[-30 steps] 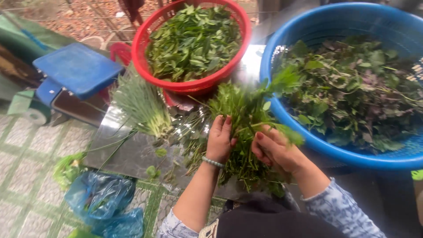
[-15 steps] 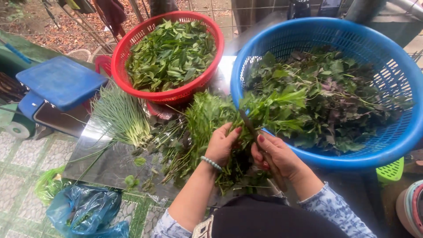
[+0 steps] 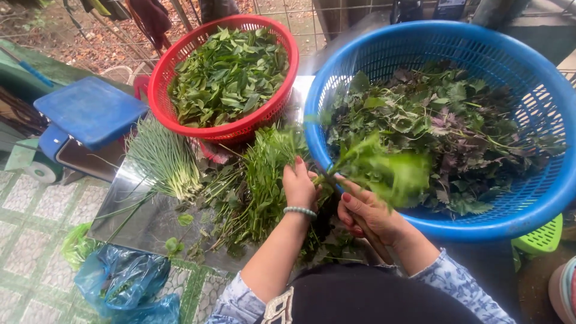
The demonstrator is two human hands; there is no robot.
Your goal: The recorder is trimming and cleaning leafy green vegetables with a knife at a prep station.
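My left hand [image 3: 300,187] pinches the stalk of a leafy green herb sprig [image 3: 384,171], fingers closed around it, right at the near rim of the big round blue plastic basket [image 3: 543,198]. My right hand [image 3: 367,213] grips the same stalk lower down, fingers curled. A pile of green herb stems [image 3: 252,180] lies just left on the metal tray [image 3: 141,225].

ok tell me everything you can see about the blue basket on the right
The blue basket is a big round bowl that looks like plastic, its wall slotted all around under a thick smooth rim. It sits upright at the right of the red basket, apart from it. It holds a loose heap of green and purplish leaves. A blurred leafy sprig, held in the hands, overlaps its near rim.
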